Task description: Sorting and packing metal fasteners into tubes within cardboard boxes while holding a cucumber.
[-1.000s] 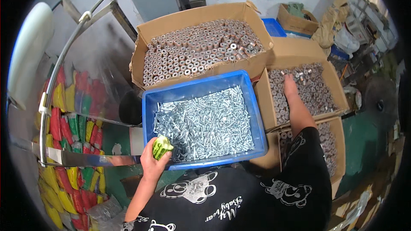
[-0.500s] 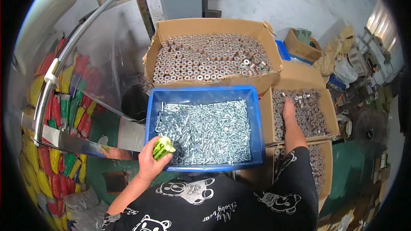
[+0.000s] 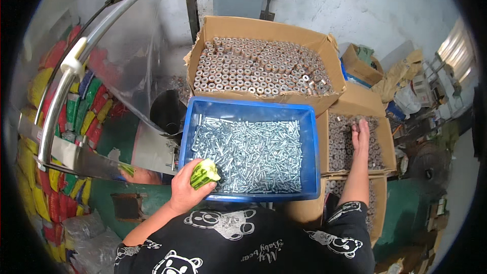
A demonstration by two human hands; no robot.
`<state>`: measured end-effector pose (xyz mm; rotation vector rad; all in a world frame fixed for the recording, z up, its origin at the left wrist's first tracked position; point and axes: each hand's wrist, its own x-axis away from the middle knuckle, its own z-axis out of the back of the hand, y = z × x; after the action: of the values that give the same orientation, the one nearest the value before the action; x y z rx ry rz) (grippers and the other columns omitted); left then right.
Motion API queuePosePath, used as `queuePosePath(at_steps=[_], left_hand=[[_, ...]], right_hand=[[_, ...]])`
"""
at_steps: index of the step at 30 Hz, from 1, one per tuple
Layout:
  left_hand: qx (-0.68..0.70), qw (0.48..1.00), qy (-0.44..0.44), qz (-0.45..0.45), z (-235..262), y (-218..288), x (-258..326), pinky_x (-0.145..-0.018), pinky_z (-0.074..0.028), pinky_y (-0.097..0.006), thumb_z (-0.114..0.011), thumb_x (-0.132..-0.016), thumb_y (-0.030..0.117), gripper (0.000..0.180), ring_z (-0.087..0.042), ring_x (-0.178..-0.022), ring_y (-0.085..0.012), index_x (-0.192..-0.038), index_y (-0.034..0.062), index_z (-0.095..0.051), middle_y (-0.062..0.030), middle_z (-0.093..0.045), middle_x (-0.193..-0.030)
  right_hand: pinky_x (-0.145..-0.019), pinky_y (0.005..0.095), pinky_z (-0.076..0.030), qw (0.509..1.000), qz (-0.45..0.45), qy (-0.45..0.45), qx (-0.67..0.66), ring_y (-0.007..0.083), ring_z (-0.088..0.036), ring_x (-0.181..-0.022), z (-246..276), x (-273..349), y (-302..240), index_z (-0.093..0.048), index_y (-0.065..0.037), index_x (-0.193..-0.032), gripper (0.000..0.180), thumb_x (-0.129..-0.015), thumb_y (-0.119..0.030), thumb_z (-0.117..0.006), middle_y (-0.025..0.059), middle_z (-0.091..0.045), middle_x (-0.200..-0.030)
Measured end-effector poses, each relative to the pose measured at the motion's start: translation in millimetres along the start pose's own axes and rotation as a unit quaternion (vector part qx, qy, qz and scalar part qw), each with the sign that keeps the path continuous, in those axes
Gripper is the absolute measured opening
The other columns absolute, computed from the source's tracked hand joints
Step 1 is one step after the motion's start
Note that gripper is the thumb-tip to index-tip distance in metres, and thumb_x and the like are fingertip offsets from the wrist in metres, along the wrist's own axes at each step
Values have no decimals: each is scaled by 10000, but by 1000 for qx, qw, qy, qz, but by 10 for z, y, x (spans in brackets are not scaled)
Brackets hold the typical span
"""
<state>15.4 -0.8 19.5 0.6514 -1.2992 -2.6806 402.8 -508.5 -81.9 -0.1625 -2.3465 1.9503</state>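
Note:
My left hand (image 3: 186,189) is wrapped round a bitten, green striped melon (image 3: 205,173) with pale flesh at its top. It holds the melon over the near left corner of a blue plastic bin (image 3: 313,142) full of loose, shiny metal pins or screws (image 3: 248,155). On the right, my right hand (image 3: 360,134) is over a cardboard box (image 3: 389,144) of short metal cylinders with centre holes (image 3: 341,147). Its fingers are extended and slightly apart, with nothing visible in them.
Behind the bin, a larger cardboard box (image 3: 269,24) holds rows of similar cylinders. Another box of them (image 3: 378,208) stands near my right arm. At left are a curved metal rail (image 3: 58,102) with clear sheeting, a dark bucket (image 3: 167,112) and colourful stacked sacks (image 3: 83,109).
My right hand has turned, its fingers now spread out over the box of cylinders. My left hand keeps its hold on the melon. The whole view has shifted slightly.

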Motion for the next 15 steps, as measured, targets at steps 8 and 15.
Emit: queuePosePath(at_steps=[8, 15], left_hand=[[51, 998, -5, -21, 42, -18, -50, -795, -493, -365, -797, -697, 234, 588, -620, -911, -299, -1168, 8, -528, -155, -620, -1020], [97, 995, -11, -2, 126, -32, 15, -798, -497, -356, -778, -729, 272, 579, -623, -913, -291, -1180, 17, -520, -162, -614, -1023]], right_hand=[[-789, 402, -485, 745, 435, -282, 421, 295, -620, -858, -3030, 403, -1272, -632, -59, -1001, 226, -784, -120, -627, 105, -637, -868], [-729, 427, -524, 397, 415, -328, 750, 308, -641, -896, -3902, 367, -813, -618, -180, -1037, 233, -862, -139, -470, 141, -600, -963]])
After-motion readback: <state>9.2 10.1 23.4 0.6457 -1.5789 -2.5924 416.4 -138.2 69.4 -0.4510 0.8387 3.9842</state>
